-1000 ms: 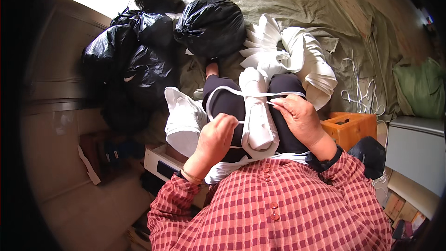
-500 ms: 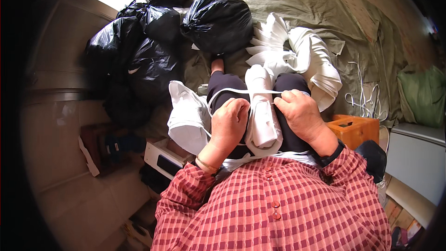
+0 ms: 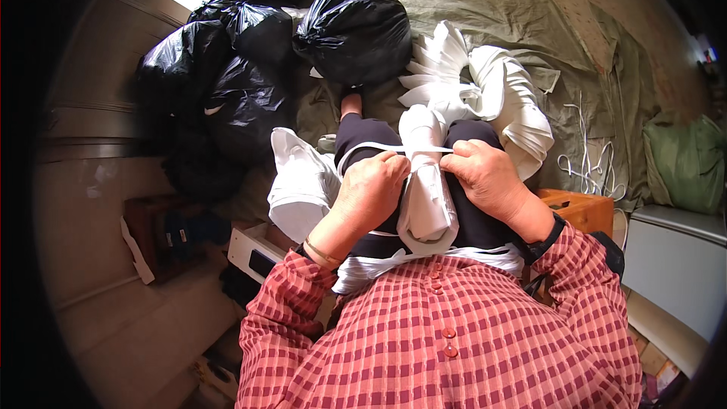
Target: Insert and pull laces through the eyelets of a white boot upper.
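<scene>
A rolled bundle of white fabric pieces (image 3: 429, 208) lies lengthwise between my thighs. Around its middle goes a flat white tape (image 3: 424, 149), pulled across the top between my two hands. My left hand (image 3: 372, 188) is closed on the tape at the bundle's left side, knuckles up. My right hand (image 3: 485, 178) pinches the tape at the right side. The tape's left part loops over my left thigh. More white tape (image 3: 363, 273) lies across my lap against the checked shirt. Beside my left thigh stands a stack of white fabric pieces (image 3: 299, 189).
Black plastic bags (image 3: 354, 34) are heaped at the far left. Fanned stacks of white fabric pieces (image 3: 511, 98) lie on a green-grey cloth (image 3: 485, 7) ahead. A wooden stool (image 3: 579, 210) and loose white cords (image 3: 591, 159) are at right, an open drawer (image 3: 254, 254) at left.
My left hand has moved right and closer to the bundle. The tape is drawn tighter across it, and the bundle's middle looks more pinched.
</scene>
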Available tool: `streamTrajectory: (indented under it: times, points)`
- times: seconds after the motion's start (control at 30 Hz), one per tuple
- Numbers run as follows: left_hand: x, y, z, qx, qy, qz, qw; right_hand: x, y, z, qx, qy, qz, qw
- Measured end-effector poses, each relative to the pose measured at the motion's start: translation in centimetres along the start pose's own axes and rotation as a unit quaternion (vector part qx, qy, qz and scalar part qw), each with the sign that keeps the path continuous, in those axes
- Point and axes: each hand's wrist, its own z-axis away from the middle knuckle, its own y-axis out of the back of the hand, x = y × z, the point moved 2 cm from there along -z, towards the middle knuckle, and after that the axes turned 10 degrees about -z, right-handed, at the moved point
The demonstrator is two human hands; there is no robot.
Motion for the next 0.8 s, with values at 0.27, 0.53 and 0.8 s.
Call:
streamTrajectory:
  times: [0.27,0.53,0.8]
  points:
    - [0.2,-1.3,0.3,0.047,0.025,0.053,0.997,-1.5,-1.2,0.2,0.007,-0.012,0.084,0.996]
    - [3.7,-0.1,1.8,0.193,-0.014,-0.047,0.98,-5.4,-3.5,1.6,0.046,-0.171,0.154,0.972]
    - [4.4,-2.6,0.2,0.088,0.085,0.06,0.991,-4.6,-5.1,1.0,0.056,-0.21,0.178,0.96]
